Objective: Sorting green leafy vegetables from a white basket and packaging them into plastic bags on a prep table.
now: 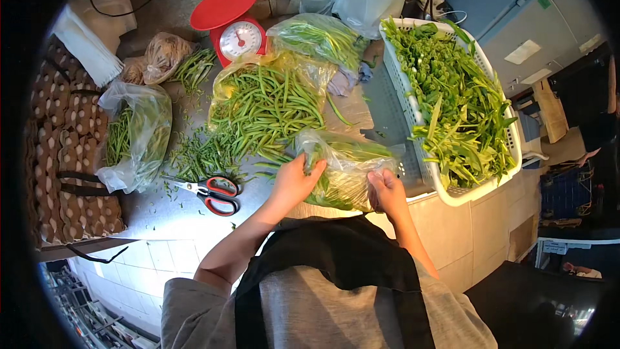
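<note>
Both hands grip a clear plastic bag of green leafy vegetables (344,174) at the front edge of the metal table. My left hand (299,179) pinches the bag's left end, with thumb and fingers close together. At the other end, my right hand (388,191) has its fingers closed on the plastic. Beyond the bag lies a heap of green beans (271,106) on an opened plastic bag. Cut green pieces (201,155) are scattered to its left, and scissors with black and red handles (213,194) rest nearby.
A white plastic basket of leafy greens (499,184) stands at right. A red dial scale (240,39) and another bag of greens (319,36) are at the back. Bagged greens (145,131) and stacked egg trays (77,155) are at left.
</note>
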{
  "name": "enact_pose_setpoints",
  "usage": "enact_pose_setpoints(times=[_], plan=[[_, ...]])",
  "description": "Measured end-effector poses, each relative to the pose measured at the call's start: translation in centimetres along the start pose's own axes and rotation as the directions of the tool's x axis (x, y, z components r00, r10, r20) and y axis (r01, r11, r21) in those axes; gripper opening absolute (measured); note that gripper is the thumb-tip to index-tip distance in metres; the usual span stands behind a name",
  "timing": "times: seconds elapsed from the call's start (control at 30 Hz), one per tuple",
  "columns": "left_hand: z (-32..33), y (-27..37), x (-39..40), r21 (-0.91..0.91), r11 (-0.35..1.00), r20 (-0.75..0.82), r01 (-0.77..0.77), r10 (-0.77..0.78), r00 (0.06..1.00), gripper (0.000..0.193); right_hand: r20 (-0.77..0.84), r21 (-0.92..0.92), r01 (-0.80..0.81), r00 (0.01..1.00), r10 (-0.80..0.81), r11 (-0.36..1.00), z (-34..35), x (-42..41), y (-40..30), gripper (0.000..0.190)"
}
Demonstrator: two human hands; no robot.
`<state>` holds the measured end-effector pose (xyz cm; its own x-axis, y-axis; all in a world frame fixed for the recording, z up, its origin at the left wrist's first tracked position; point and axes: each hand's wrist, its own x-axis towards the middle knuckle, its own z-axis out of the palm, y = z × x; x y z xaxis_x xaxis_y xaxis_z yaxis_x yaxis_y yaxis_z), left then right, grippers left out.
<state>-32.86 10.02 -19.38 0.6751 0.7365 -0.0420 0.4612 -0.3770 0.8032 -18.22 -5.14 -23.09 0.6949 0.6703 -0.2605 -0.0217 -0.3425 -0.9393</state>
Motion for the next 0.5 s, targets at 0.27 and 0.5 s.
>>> enact_pose_setpoints(times=[0.27,0.5], plan=[[-2.2,0.2,-2.9,-0.413,0.906,0.054,-0.092,0.125,0.991,0.023,-0.083,0.074,0.262,0.963,-0.256,0.962,-0.6,-4.6,-1.8,0.04],[-3.7,0.9,-2.7,-0.213,0.799,-0.023,-0.563,0.572,0.82,0.015,-0.319,-0.118,0.656,0.685,-0.654,0.745,-0.7,-4.2,-3.3,0.028]])
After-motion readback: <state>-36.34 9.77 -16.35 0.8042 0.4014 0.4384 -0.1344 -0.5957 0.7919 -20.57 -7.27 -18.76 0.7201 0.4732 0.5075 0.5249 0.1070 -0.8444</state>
